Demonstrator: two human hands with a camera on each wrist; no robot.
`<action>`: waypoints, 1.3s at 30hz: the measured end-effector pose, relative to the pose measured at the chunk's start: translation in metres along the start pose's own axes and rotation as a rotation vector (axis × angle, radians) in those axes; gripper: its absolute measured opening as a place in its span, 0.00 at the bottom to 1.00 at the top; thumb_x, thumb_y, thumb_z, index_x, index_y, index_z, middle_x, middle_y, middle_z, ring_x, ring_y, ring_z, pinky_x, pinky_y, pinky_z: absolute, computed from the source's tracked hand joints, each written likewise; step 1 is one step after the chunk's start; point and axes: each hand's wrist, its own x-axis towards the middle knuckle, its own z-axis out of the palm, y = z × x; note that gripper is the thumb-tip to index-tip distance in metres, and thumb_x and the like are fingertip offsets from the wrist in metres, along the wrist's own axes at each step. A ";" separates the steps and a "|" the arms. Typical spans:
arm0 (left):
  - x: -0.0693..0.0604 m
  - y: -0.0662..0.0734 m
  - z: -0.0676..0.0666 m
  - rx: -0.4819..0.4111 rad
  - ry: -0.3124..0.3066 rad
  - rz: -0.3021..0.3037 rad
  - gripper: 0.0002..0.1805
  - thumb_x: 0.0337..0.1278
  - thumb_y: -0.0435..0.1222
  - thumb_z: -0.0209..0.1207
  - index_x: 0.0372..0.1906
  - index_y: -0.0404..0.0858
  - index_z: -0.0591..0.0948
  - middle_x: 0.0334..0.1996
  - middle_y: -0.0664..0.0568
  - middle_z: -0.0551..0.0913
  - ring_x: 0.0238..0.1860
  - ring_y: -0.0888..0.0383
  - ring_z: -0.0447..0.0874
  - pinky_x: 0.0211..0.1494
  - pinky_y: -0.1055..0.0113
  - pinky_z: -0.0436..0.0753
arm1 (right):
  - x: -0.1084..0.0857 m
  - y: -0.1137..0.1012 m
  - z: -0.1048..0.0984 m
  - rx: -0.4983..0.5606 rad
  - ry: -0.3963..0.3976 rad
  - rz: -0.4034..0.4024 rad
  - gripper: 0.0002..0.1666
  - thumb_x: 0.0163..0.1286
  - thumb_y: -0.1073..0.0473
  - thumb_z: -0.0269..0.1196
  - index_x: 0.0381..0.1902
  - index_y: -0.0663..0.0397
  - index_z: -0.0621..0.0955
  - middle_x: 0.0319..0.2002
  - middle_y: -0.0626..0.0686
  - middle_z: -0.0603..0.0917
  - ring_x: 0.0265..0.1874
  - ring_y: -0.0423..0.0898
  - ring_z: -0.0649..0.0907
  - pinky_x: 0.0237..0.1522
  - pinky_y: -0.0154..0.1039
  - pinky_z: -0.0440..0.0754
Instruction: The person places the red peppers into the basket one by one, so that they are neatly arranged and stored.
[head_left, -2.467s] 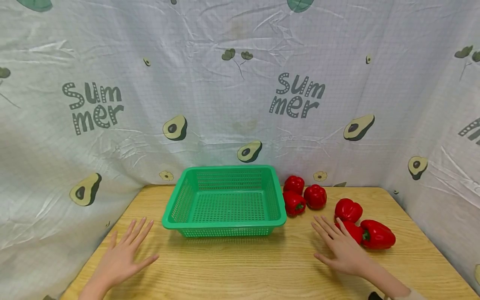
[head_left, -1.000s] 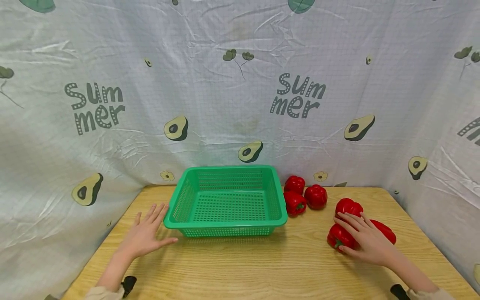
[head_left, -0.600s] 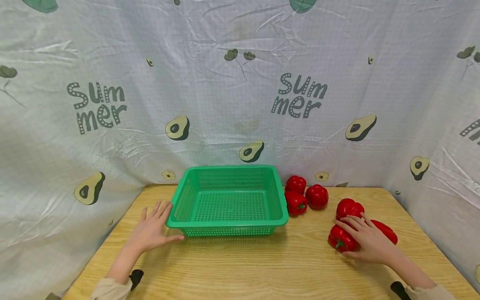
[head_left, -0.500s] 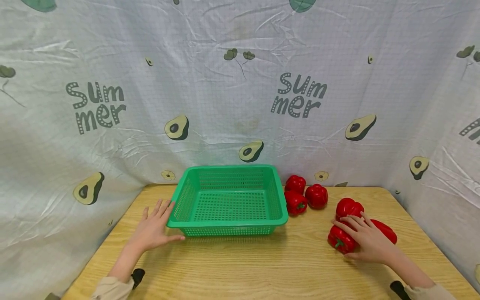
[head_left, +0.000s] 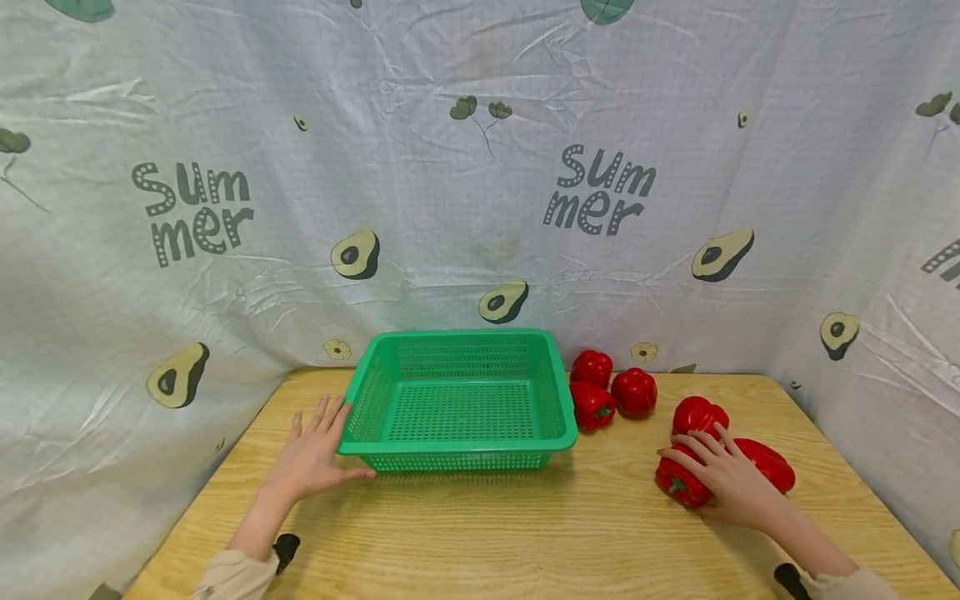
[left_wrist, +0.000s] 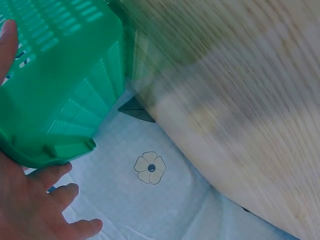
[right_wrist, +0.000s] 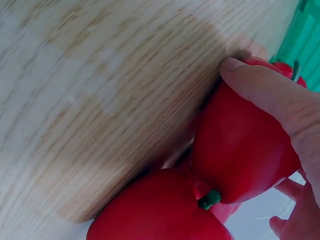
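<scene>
A red bell pepper [head_left: 678,487] with a green stem lies on the right side of the table, and my right hand [head_left: 738,487] grips it from above. In the right wrist view, the thumb [right_wrist: 265,85] presses the side of that pepper [right_wrist: 245,145]. Another red pepper [head_left: 768,467] lies to the right of the hand, with a third [head_left: 699,415] just behind. My left hand [head_left: 307,462], fingers spread and mostly straight, touches the left side of a green plastic basket [head_left: 457,447]. In the left wrist view, its fingers [left_wrist: 55,195] lie at the basket rim [left_wrist: 55,157].
Three more red peppers [head_left: 633,393] stand beside the basket's right side at the back. Only the perforated bottom shows inside the basket. A light wooden table [head_left: 480,533] carries everything. A white printed cloth [head_left: 420,208] hangs behind and along both sides.
My left hand has moved forward and right to the basket's left side. My right hand has moved right onto the front pepper, its fingers closing round it. The basket has stayed in place.
</scene>
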 end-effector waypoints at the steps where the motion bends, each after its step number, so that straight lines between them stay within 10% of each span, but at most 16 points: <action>1: 0.001 0.000 0.001 0.000 0.001 -0.001 0.59 0.29 0.62 0.63 0.65 0.29 0.56 0.66 0.34 0.53 0.68 0.37 0.45 0.61 0.36 0.44 | 0.000 0.000 0.001 -0.004 0.006 -0.002 0.55 0.20 0.49 0.78 0.55 0.50 0.71 0.48 0.58 0.75 0.50 0.57 0.68 0.66 0.49 0.25; 7: 0.005 0.002 0.003 0.013 0.026 -0.004 0.59 0.27 0.60 0.65 0.63 0.27 0.58 0.65 0.33 0.55 0.66 0.35 0.47 0.60 0.34 0.46 | 0.002 0.002 0.003 -0.022 0.012 -0.005 0.55 0.19 0.46 0.78 0.53 0.50 0.72 0.47 0.57 0.76 0.49 0.55 0.69 0.62 0.35 0.19; 25: 0.007 0.012 -0.003 -0.013 -0.043 -0.053 0.59 0.39 0.66 0.54 0.65 0.24 0.54 0.66 0.31 0.51 0.67 0.34 0.43 0.60 0.34 0.45 | 0.015 -0.011 0.002 -0.006 0.073 -0.009 0.53 0.18 0.43 0.77 0.48 0.55 0.71 0.45 0.52 0.75 0.47 0.51 0.71 0.66 0.33 0.27; 31: 0.008 0.011 0.000 -0.049 -0.047 -0.057 0.53 0.49 0.63 0.49 0.65 0.24 0.52 0.67 0.31 0.49 0.68 0.34 0.39 0.61 0.34 0.41 | 0.019 -0.017 0.002 0.004 0.071 0.005 0.54 0.19 0.41 0.77 0.49 0.55 0.71 0.46 0.52 0.75 0.48 0.50 0.70 0.59 0.49 0.53; 39: 0.012 0.008 0.004 -0.042 -0.041 -0.051 0.53 0.49 0.63 0.49 0.65 0.24 0.53 0.67 0.32 0.48 0.67 0.34 0.39 0.61 0.35 0.40 | 0.035 -0.023 -0.003 0.037 0.073 0.025 0.53 0.22 0.38 0.76 0.49 0.53 0.71 0.46 0.52 0.74 0.48 0.51 0.70 0.50 0.56 0.62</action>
